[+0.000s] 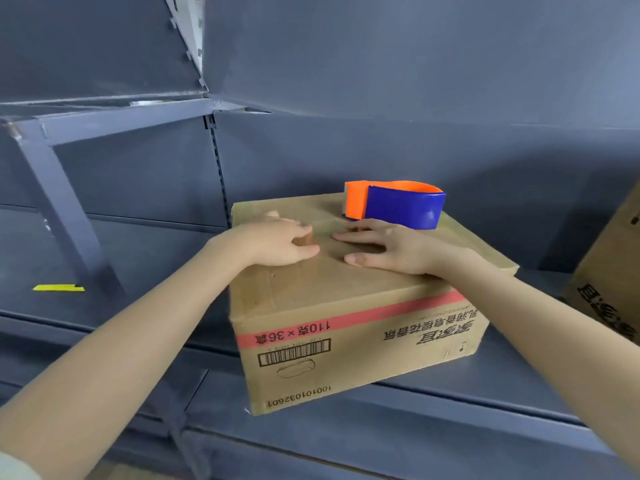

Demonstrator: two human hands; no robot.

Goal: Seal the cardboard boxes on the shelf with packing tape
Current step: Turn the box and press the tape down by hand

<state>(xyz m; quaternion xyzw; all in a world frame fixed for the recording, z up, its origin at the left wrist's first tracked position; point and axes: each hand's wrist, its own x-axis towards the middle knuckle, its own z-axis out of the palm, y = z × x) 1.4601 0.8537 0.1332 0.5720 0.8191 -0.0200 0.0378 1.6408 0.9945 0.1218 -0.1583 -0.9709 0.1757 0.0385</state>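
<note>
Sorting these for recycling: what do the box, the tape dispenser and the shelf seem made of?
Box: matte brown cardboard, with folded flaps and printing. Tape dispenser: glossy orange and blue plastic, judging by its sheen. Shelf: probably painted metal, grey-blue, with a slotted upright.

You have two cardboard boxes on one shelf [450,386]: the first box [346,292] in front of you, and the second box [609,271] cut off at the right edge. There is one tape dispenser [398,206] and one yellow item [59,288], possibly a utility knife. Two hands show: your left hand [277,242] and your right hand [391,247].
</note>
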